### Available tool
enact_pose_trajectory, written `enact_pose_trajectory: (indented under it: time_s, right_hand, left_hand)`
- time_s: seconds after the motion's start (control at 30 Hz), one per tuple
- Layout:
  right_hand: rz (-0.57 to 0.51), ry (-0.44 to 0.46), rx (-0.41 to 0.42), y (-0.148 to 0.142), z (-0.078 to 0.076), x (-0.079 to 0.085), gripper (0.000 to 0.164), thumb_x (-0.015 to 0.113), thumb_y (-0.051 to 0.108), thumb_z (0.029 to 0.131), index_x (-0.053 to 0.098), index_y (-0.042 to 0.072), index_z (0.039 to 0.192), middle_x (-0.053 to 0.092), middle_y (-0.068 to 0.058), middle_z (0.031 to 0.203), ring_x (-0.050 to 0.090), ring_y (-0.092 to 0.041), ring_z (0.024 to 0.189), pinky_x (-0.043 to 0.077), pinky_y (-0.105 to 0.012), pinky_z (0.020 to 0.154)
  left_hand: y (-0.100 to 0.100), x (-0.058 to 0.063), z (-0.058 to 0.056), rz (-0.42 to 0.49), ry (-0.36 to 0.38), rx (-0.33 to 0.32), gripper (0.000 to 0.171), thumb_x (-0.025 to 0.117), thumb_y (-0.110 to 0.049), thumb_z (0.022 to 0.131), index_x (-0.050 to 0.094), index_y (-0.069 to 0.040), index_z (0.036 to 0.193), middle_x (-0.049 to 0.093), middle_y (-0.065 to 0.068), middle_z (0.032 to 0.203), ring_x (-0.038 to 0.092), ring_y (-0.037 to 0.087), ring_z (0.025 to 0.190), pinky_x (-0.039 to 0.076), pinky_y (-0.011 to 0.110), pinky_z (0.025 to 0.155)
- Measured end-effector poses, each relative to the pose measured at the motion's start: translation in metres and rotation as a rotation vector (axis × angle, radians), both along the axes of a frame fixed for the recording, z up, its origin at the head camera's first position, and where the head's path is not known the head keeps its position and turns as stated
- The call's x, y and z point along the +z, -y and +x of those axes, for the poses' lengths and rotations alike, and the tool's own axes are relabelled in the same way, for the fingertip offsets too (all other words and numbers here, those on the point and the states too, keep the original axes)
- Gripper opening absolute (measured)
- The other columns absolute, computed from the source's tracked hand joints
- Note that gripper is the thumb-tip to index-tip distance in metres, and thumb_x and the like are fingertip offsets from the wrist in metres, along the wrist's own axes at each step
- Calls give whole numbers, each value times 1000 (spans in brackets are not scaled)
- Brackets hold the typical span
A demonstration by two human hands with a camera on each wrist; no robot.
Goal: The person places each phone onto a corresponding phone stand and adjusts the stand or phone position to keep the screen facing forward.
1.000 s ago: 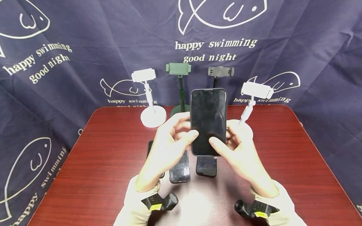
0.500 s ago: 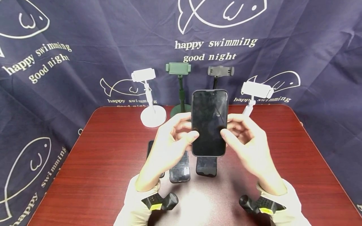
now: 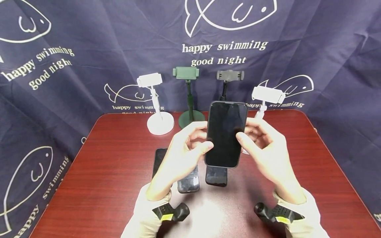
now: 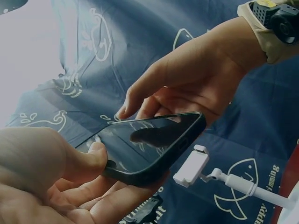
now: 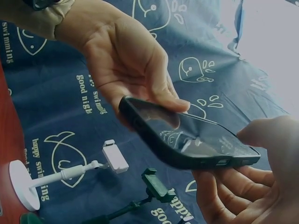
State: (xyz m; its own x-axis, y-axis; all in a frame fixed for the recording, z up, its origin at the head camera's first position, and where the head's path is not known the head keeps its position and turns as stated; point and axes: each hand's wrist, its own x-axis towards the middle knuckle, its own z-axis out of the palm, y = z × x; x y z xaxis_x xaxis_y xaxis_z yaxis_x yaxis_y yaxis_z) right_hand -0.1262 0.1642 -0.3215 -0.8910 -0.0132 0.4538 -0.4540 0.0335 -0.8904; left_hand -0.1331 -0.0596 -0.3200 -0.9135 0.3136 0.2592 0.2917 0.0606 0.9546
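Observation:
A smartphone [image 3: 226, 135] in a dark case is held up over the table, its black screen facing the head camera and its top leaning slightly right. My left hand [image 3: 183, 153] grips its left edge, thumb on the front and fingers curled behind. On the opposite edge, my right hand [image 3: 268, 152] holds it with the thumb at the screen's border. Both wrist views show the phone [image 5: 187, 137] between the two hands, with reflections on the glass. Below lie a phone [image 3: 216, 177], another phone [image 3: 189, 183] and a third phone [image 3: 159, 158], partly covered by my left hand and forearm.
Along the back of the red-brown table [image 3: 98, 185] stand a white phone stand [image 3: 160, 123], a green phone stand [image 3: 190, 99], a black-grey phone stand [image 3: 230, 75] and another white phone stand [image 3: 268, 95], partly hidden. A dark blue printed cloth [image 3: 119, 49] hangs behind.
The phone has shifted right and slightly down and now leans a little. My right thumb has slid from the screen's lower middle to its right edge, and that hand has moved right.

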Motion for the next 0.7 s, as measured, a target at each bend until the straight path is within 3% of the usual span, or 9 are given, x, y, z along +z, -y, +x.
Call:
enact_pose_trajectory:
  time_s: [0.1, 0.23, 0.33, 0.47, 0.7]
  right_hand:
    - [59, 18, -42, -1, 1, 0, 27, 72, -6, 90, 73, 5, 114, 75, 4, 86, 70, -8, 74, 53, -16, 64]
    - [184, 58, -155, -1, 3, 0, 10, 76, 2, 90, 75, 11, 95, 66, 7, 70, 58, -9, 56, 46, -19, 55]
    - [249, 85, -200, -2, 4, 1, 9, 78, 7, 90, 72, 12, 84, 61, 8, 64, 53, -9, 51, 45, -20, 53]
    - [297, 117, -187, -7, 3, 3, 5, 79, 11, 91, 75, 10, 92, 68, 11, 71, 61, -11, 55, 51, -20, 57]
    - [329, 128, -119, -16, 3, 6, 10, 78, 11, 92, 75, 10, 102, 74, 11, 80, 64, -13, 58, 54, -24, 58]
  left_hand:
    - [-2, -1, -2, -6, -1, -13, 45, 72, 2, 91, 61, -11, 133, 74, 14, 101, 63, 18, 64, 48, 25, 57]
    - [-5, -3, -3, -29, -12, -18, 45, 71, 1, 92, 58, -12, 134, 74, 12, 99, 64, 16, 67, 49, 25, 58]
    - [-8, -4, -4, -45, -26, -13, 44, 72, 0, 93, 58, -12, 133, 74, 11, 98, 65, 21, 68, 50, 25, 58]
    - [-10, -6, -2, -60, -34, 7, 43, 72, -2, 93, 59, -14, 133, 74, 8, 96, 61, 28, 63, 48, 24, 56]
    - [-15, -7, 2, -90, -22, 20, 44, 73, -5, 94, 58, -16, 135, 75, 7, 100, 61, 16, 62, 48, 24, 55]
